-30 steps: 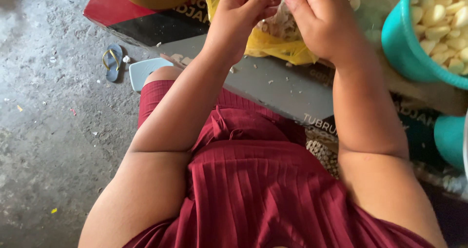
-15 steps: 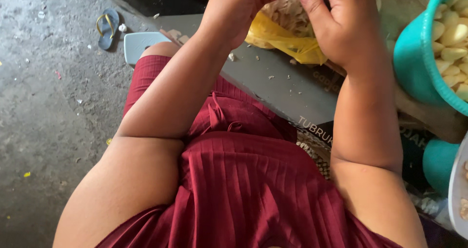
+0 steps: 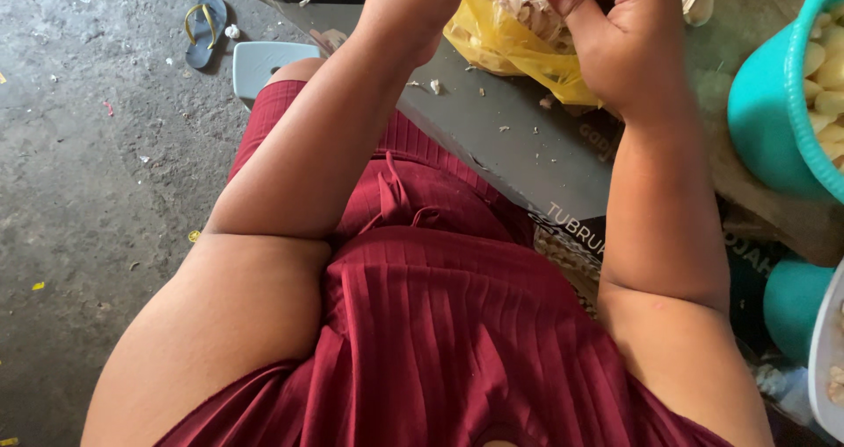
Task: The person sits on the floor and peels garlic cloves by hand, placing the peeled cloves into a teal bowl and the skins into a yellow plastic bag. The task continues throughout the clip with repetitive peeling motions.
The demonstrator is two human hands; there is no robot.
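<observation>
Hands meet above a yellow bag [image 3: 514, 47]: right hand [image 3: 629, 47] curled, left hand [image 3: 413, 7] mostly cropped, grips unclear; teal bowl [image 3: 774, 122] right.

Fingertips cut off at the top edge

What the left hand [image 3: 413, 7] and right hand [image 3: 629, 43] grip is hidden; the teal basin [image 3: 774, 122] is cropped.

Glossy yellow plastic bag [image 3: 514, 47], smooth teal plastic basin [image 3: 769, 122], ribbed maroon cloth [image 3: 457, 341], rough concrete floor [image 3: 88, 192].
</observation>
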